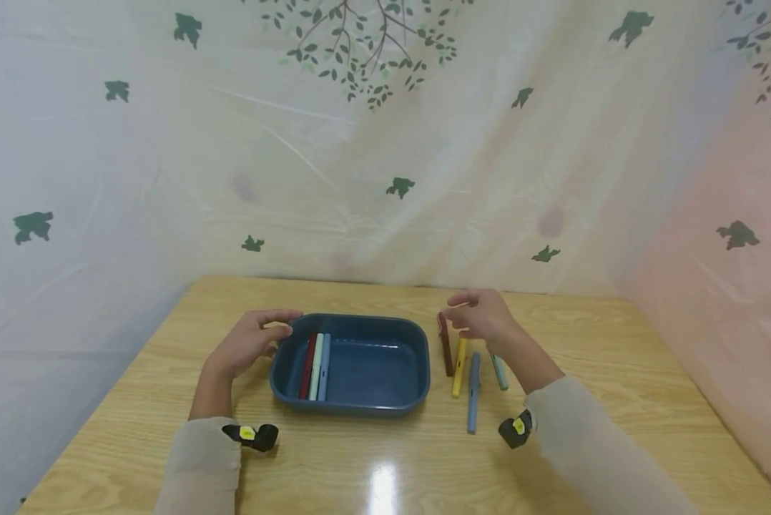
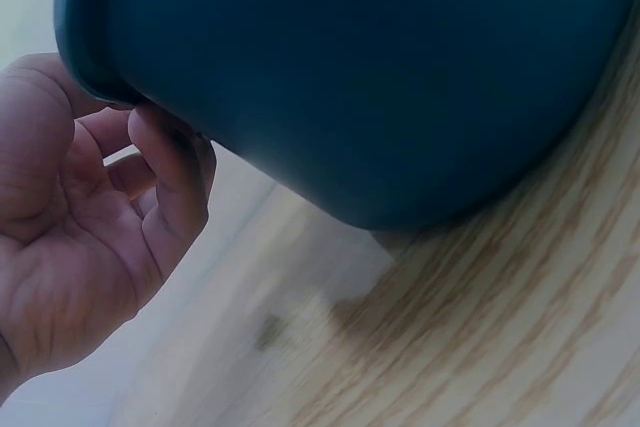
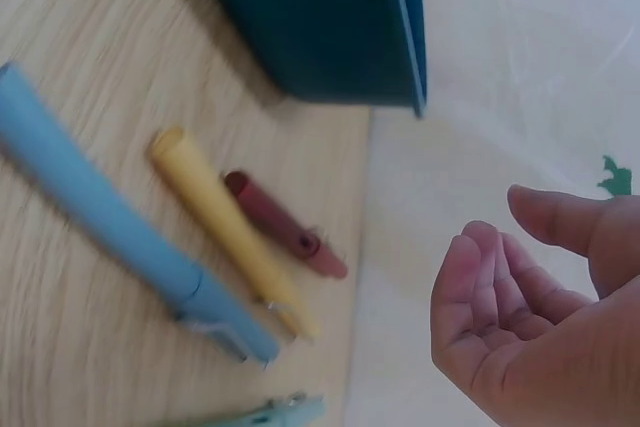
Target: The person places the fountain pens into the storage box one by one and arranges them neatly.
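Note:
A dark blue rectangular tray [image 1: 375,410] with rounded corners stands on the table. My left hand [image 1: 249,345] grips its left rim, with thumb and fingers at the edge in the left wrist view. Inside, along the left end, a dark red pen [image 1: 307,366], a pale green pen [image 1: 316,366] and a light blue pen [image 1: 324,366] lie side by side. My right hand [image 1: 485,316] hovers empty, fingers loosely bent, above another dark red pen [image 1: 447,350]. Near it lie a yellow pen [image 3: 225,222], a blue pen [image 3: 110,202] and a green pen [image 1: 500,372], partly hidden by the hand.
The wooden table [image 1: 334,465] reaches back to a pale curtain [image 1: 334,172] printed with green leaves and birds. Black wrist cameras sit on both forearms, the right one [image 1: 514,431] close beside the loose pens.

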A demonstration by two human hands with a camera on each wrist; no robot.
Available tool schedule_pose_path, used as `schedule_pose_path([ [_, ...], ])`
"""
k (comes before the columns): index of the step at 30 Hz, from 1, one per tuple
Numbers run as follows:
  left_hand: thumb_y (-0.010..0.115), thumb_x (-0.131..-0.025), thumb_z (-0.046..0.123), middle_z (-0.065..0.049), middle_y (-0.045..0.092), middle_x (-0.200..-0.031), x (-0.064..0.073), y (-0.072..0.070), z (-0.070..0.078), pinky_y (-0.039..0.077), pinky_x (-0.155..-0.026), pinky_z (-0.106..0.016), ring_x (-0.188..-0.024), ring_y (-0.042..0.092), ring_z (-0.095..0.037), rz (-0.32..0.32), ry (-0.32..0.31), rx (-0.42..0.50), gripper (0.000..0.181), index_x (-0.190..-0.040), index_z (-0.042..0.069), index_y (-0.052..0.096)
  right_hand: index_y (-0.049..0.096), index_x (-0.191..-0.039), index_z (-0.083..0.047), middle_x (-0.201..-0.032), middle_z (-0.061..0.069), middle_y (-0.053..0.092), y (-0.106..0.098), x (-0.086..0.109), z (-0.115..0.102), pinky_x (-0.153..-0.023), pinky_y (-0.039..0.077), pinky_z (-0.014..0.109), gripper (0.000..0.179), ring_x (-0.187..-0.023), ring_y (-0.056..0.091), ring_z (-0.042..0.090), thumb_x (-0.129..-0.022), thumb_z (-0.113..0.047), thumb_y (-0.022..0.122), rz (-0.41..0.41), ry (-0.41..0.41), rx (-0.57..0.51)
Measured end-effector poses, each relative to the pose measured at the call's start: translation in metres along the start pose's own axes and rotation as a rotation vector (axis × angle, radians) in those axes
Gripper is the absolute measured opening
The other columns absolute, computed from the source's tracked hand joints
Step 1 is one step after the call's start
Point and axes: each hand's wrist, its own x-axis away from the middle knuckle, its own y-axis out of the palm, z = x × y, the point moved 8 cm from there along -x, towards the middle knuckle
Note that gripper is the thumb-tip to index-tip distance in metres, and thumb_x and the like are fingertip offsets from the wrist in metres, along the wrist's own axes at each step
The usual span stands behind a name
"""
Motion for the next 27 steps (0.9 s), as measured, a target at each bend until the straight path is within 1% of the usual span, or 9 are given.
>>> schedule_pose_path([
  [3, 0.057, -0.104, 0.012, -0.021, 0.063, -0.131, 0.0, 0.0, -0.001, 0.056, -0.073, -0.038, -0.092, 0.062, -0.025, 0.001, -0.002, -0.006, 0.039, -0.141, 0.003, 0.06, 0.06, -0.132, 0.004, -0.129, 0.021, 0.065, -0.006, 0.0, 0.008, -0.091, 0.056, 0.044, 0.038, -0.119, 0.061, 0.042, -0.101, -0.017, 0.066, -0.005, -0.005, 0.032],
  [10, 0.057, -0.103, 0.012, -0.02, 0.062, -0.134, -0.001, -0.001, -0.002, 0.056, -0.074, -0.039, -0.094, 0.062, -0.025, 0.005, -0.006, -0.01, 0.039, -0.141, 0.004, 0.061, 0.057, -0.136, 0.004, -0.132, 0.024, 0.063, -0.019, 0.001, 0.031, -0.094, 0.055, 0.046, 0.042, -0.118, 0.061, 0.041, -0.101, -0.018, 0.065, 0.007, 0.043, 0.071],
  [14, 0.057, -0.103, 0.013, -0.02, 0.062, -0.133, -0.001, 0.0, -0.003, 0.056, -0.073, -0.039, -0.092, 0.062, -0.025, 0.005, -0.007, -0.008, 0.039, -0.141, 0.004, 0.061, 0.057, -0.135, 0.004, -0.128, 0.022, 0.063, -0.027, 0.0, 0.045, -0.092, 0.055, 0.045, 0.042, -0.113, 0.063, 0.036, -0.102, -0.02, 0.064, 0.024, 0.06, 0.092],
  [17, 0.057, -0.103, 0.012, -0.02, 0.063, -0.13, -0.001, 0.0, -0.003, 0.056, -0.072, -0.039, -0.091, 0.062, -0.025, 0.005, -0.008, -0.004, 0.039, -0.141, 0.004, 0.061, 0.059, -0.133, 0.004, -0.12, 0.018, 0.064, -0.033, -0.002, 0.053, -0.091, 0.056, 0.043, 0.039, -0.107, 0.063, 0.032, -0.102, -0.019, 0.064, 0.041, 0.073, 0.091],
  [20, 0.057, -0.103, 0.012, -0.02, 0.064, -0.129, -0.001, 0.0, -0.002, 0.056, -0.072, -0.039, -0.091, 0.062, -0.025, 0.004, -0.006, 0.0, 0.039, -0.141, 0.004, 0.061, 0.058, -0.132, 0.005, -0.114, 0.016, 0.064, -0.036, -0.002, 0.06, -0.089, 0.056, 0.042, 0.038, -0.103, 0.063, 0.031, -0.102, -0.018, 0.063, 0.047, 0.088, 0.084],
  [22, 0.057, -0.103, 0.012, -0.02, 0.063, -0.131, -0.001, 0.0, -0.002, 0.056, -0.072, -0.039, -0.095, 0.062, -0.025, 0.003, -0.004, -0.001, 0.038, -0.14, 0.004, 0.061, 0.059, -0.132, 0.004, -0.114, 0.016, 0.065, -0.038, -0.002, 0.064, -0.089, 0.056, 0.042, 0.037, -0.103, 0.062, 0.03, -0.102, -0.018, 0.063, 0.049, 0.102, 0.08],
  [27, 0.057, -0.103, 0.013, -0.02, 0.06, -0.138, -0.001, 0.0, -0.002, 0.056, -0.073, -0.039, -0.104, 0.06, -0.026, 0.007, 0.005, -0.002, 0.038, -0.14, 0.004, 0.062, 0.058, -0.132, 0.003, -0.121, 0.017, 0.063, -0.043, -0.003, 0.072, -0.088, 0.056, 0.041, 0.037, -0.107, 0.061, 0.029, -0.103, -0.018, 0.062, 0.052, 0.118, 0.091],
])
